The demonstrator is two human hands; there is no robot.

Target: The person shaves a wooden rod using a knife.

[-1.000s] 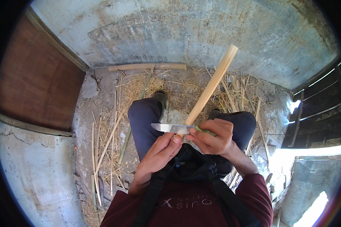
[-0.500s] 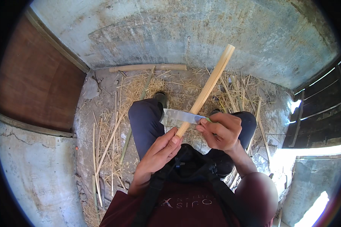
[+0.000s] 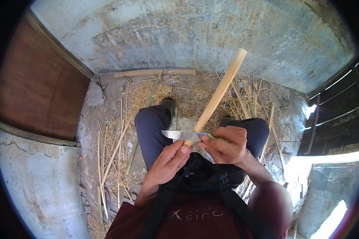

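Note:
A pale, peeled bamboo stick (image 3: 219,94) slants from between my knees up to the far right. Its near end is gripped by my left hand (image 3: 169,160), the thumb lying along it. My right hand (image 3: 228,144) is closed round the green handle of a knife (image 3: 180,135). The silvery blade lies across the stick, just beyond my left fingers, its tip pointing left. Part of the handle is hidden inside my right fingers.
Straw-like shavings (image 3: 145,92) and thin bamboo strips (image 3: 117,153) litter the floor on both sides of my legs. Along the far wall (image 3: 195,36) lies a thicker bamboo pole (image 3: 159,72). A brown wooden panel (image 3: 40,83) stands at the left, dark slats (image 3: 335,115) at the right.
The knife has slid down the stick toward my left hand, with my right hand moving nearer and a little left. The stick and my left hand have hardly moved.

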